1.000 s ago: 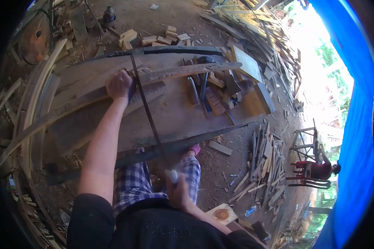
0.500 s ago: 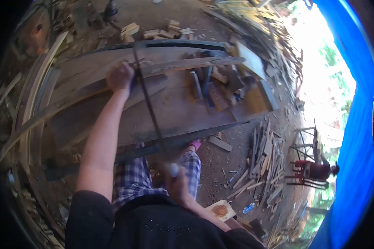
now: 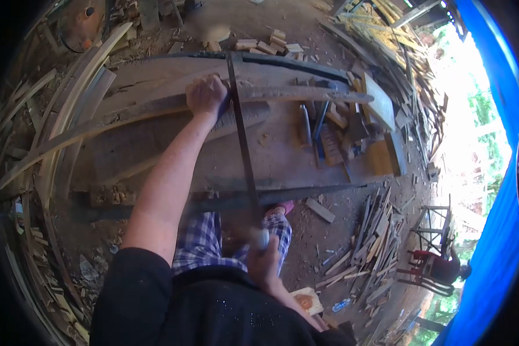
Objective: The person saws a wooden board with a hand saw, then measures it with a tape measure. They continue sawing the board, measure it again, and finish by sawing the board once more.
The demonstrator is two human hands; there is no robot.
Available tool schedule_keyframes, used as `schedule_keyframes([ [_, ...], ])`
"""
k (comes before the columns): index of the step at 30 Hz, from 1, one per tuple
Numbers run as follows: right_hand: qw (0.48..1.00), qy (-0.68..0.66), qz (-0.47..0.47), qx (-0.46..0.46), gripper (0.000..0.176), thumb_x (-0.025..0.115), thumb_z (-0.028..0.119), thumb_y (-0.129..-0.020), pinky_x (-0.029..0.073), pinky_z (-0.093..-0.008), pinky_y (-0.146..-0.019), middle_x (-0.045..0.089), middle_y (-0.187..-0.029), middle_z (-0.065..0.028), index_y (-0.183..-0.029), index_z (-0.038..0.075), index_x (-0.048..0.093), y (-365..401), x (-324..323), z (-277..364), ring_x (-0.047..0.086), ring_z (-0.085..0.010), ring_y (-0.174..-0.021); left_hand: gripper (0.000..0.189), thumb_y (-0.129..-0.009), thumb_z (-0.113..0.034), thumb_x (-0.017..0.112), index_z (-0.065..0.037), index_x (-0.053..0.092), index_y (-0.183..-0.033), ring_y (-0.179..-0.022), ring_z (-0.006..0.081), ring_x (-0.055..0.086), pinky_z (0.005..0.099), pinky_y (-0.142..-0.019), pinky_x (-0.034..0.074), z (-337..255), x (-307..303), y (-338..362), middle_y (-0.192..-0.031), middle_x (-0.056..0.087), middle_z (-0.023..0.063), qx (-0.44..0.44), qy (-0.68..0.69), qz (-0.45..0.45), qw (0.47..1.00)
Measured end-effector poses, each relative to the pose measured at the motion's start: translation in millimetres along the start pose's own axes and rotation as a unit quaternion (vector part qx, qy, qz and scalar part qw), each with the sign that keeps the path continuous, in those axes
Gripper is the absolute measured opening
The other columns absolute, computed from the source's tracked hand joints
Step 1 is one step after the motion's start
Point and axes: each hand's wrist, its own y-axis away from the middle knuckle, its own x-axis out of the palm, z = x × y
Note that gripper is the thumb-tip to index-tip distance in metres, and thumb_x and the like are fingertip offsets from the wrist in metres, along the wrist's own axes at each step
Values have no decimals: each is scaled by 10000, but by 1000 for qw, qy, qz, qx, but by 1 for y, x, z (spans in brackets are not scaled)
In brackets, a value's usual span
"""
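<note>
My left hand (image 3: 206, 95) is closed around a long, slightly curved wooden strip (image 3: 115, 115) lying lengthwise over the workbench (image 3: 213, 164). Right beside its knuckles, the long dark blade of a handsaw (image 3: 242, 124) crosses the strip. The blade runs from the bench's far edge back toward my body. My right hand (image 3: 263, 262) grips the saw's pale handle in front of my checked trousers, slightly blurred. A wide board (image 3: 236, 124) lies under the strip, close to my left forearm.
Several tools and wood pieces, including a metal-bodied tool (image 3: 304, 124), lie at the bench's right end by a pale board (image 3: 379, 101). Scrap wood (image 3: 363, 242) covers the ground at right. Long planks (image 3: 81, 104) lean at left. A person (image 3: 444, 268) sits far right near a blue tarp (image 3: 496, 196).
The view has shifted, so bench and hands appear farther right. My left hand stays on the strip and my right hand stays on the saw, whose blade still crosses the strip.
</note>
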Motion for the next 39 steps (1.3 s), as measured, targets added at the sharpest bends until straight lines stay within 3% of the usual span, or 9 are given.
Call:
schedule_keyframes([
  [7, 1000, 15, -3, -11, 200, 582, 134, -938, 430, -516, -573, 551, -782, -332, -931, 3, 431, -141, 53, 26, 531, -544, -764, 299, -872, -254, 456, -109, 706, -950, -1005, 281, 628, 444, -848, 464, -11, -27, 7, -1011, 689, 125, 23, -23, -1, 999],
  [11, 994, -75, 0, 77, 194, 609, 83, -922, 480, -429, -575, 610, -792, -227, -1057, -6, 500, -17, 21, -34, 644, -355, -669, 319, -878, -269, 441, -113, 716, -925, -989, 280, 635, 453, -827, 469, -1, 2, 2, -982, 698, 122, -1, 25, -60, 998],
  [13, 998, 54, 2, -21, 243, 626, 60, -908, 493, -389, -588, 622, -809, -168, -1115, -6, 517, 13, -11, -7, 650, -247, -690, 336, -884, -277, 426, -120, 722, -916, -988, 274, 637, 454, -827, 463, -6, -11, 0, -967, 704, 116, -1, -14, 10, 1000],
  [20, 999, 16, 24, 17, 223, 574, 155, -944, 450, -502, -581, 567, -773, -305, -973, -6, 423, -152, 56, 25, 566, -532, -793, 327, -873, -283, 432, -144, 723, -927, -1011, 266, 628, 444, -838, 452, -9, -27, 10, -973, 706, 109, 40, -46, -22, 998],
  [25, 999, 17, -13, -33, 247, 594, 145, -939, 507, -452, -618, 631, -826, -270, -1082, -15, 473, -51, 24, -5, 646, -467, -789, 324, -879, -282, 430, -146, 721, -922, -1003, 276, 629, 452, -841, 446, -3, -3, 0, -998, 704, 109, -17, 49, -34, 998],
  [27, 997, -37, 10, 67, 295, 601, 145, -936, 526, -415, -642, 648, -855, -257, -1139, -29, 476, 39, 9, -67, 672, -428, -818, 318, -878, -276, 435, -144, 720, -930, -1003, 275, 629, 450, -848, 444, -4, 0, -4, -1014, 701, 108, -24, 11, 2, 1000],
  [34, 999, 52, 4, 4, 184, 594, 102, -926, 440, -466, -549, 561, -748, -267, -962, 15, 436, -135, 55, 20, 581, -485, -691, 306, -878, -226, 429, -137, 719, -924, -1011, 272, 629, 445, -856, 444, -9, -22, 6, -1011, 702, 109, 30, -19, -13, 999],
  [37, 999, 16, 9, 34, 188, 595, 110, -928, 444, -475, -569, 548, -756, -278, -980, 17, 439, -124, 45, 33, 545, -520, -724, 311, -881, -222, 423, -131, 719, -914, -1015, 271, 630, 446, -847, 449, -12, -24, 2, -986, 703, 125, -2, -6, 8, 1000],
  [39, 1000, 17, -1, 12, 191, 603, 99, -929, 493, -426, -596, 599, -772, -237, -1056, 3, 498, -64, 22, 7, 634, -415, -715, 313, -879, -230, 424, -129, 718, -916, -1010, 273, 632, 449, -842, 449, -10, -15, 0, -980, 704, 126, -11, 12, -4, 1000],
])
